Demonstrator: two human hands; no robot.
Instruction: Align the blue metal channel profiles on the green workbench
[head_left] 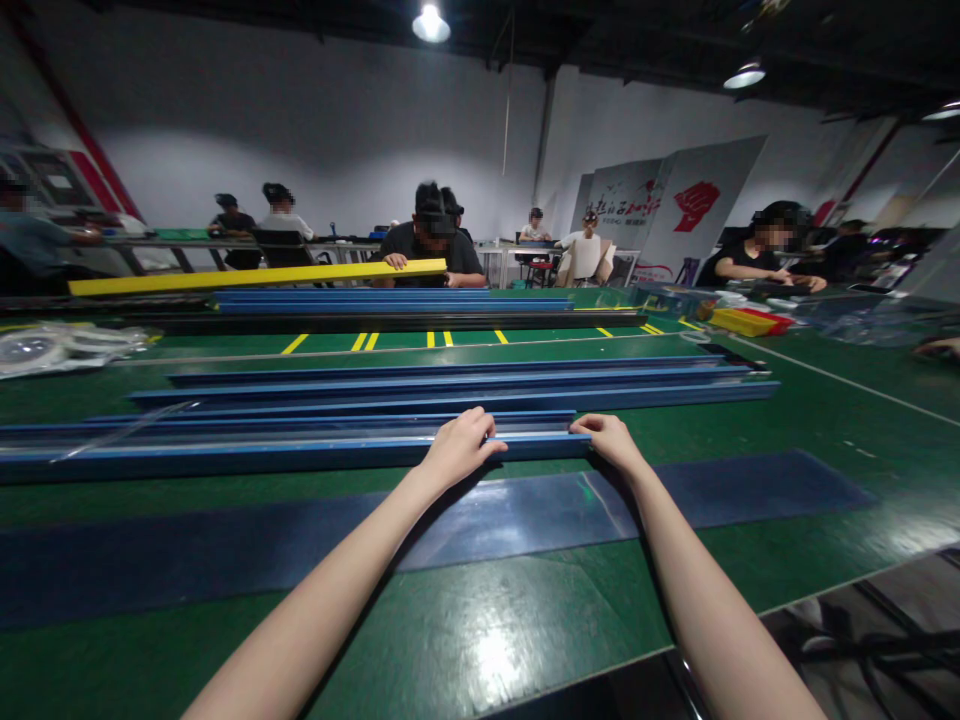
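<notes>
A long blue channel lies across the green table, its right end near the middle of the view. Over its near wall, a little left of that end, my left hand is closed, thumb toward the front edge. My right hand pinches the channel's right end between thumb and fingers. Just beyond it lie more blue channels. A clear plastic strip crosses the channel at the left. Nearer to me, a flat, glossy dark blue sheet passes beneath my forearms.
Across the table a person holds a long yellow bar beside other blue and black profiles. A clear roll sits at the left, a yellow tray at the right. Another person sits at the right; others are farther back.
</notes>
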